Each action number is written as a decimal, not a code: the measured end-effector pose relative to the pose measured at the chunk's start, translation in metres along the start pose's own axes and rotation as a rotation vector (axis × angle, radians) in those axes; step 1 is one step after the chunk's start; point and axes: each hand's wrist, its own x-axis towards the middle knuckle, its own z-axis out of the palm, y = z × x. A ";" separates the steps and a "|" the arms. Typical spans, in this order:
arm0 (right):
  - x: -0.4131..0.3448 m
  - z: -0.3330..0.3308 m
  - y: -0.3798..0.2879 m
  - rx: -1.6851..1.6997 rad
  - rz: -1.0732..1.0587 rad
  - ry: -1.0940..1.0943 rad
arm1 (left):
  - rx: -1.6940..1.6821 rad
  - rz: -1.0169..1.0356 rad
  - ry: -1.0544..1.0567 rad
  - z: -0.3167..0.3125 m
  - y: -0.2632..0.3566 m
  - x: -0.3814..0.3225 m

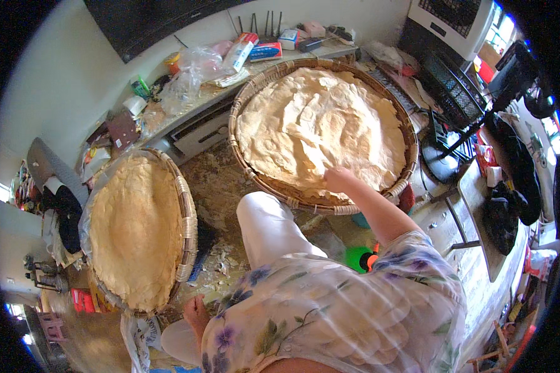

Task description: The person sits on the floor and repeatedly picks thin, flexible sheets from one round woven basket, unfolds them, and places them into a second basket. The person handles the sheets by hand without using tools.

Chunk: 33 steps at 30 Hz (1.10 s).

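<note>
A large round woven basket (239,154) stands before me, filled with pale, wrinkled sheets of a thin, dough-like material (326,121). On the near edge of these sheets rests my right hand (338,180), its fingers curled; whether they pinch a sheet cannot be made out. At the left is a second woven basket (186,224), lined with clear plastic and holding a smoother tan mass (133,228) of similar look. My left hand (196,311) hangs low near my knee, just right of that basket's lower end, with its fingers partly curled and partly hidden.
Behind the baskets runs a cluttered cabinet top (191,109) with plastic bags and a red-and-blue box (266,51). Pale flakes litter the floor (224,261). A green sprayer-like bottle (356,258) stands by my right side. Further right are a folding table (483,224) and a black stand (471,128).
</note>
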 end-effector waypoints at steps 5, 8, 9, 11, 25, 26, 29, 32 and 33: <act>0.031 -0.038 -0.006 0.094 0.124 0.222 | -0.053 0.019 0.071 -0.003 -0.036 -0.027; 0.061 -0.062 -0.014 0.050 0.087 0.168 | -0.084 0.020 0.062 -0.020 -0.028 -0.028; 0.073 -0.069 -0.016 -0.010 0.031 0.104 | -0.091 -0.005 0.096 -0.028 -0.021 -0.029; 0.100 -0.077 -0.015 -0.111 -0.115 -0.009 | -0.083 -0.078 0.170 -0.044 -0.003 -0.036; 0.284 -0.069 -0.006 0.956 0.552 0.609 | 0.026 -0.256 0.229 -0.049 -0.008 -0.022; 0.284 -0.072 -0.007 0.930 0.553 0.593 | 0.030 -0.261 0.227 -0.049 -0.010 -0.020; 0.292 -0.076 -0.008 0.896 0.640 0.582 | 0.043 -0.270 0.222 -0.048 -0.009 -0.010; 0.316 -0.069 -0.001 0.885 0.725 0.610 | 0.024 -0.264 0.241 -0.050 -0.004 -0.001; 0.324 -0.065 0.003 0.857 0.677 0.601 | 0.017 -0.267 0.245 -0.050 -0.003 0.002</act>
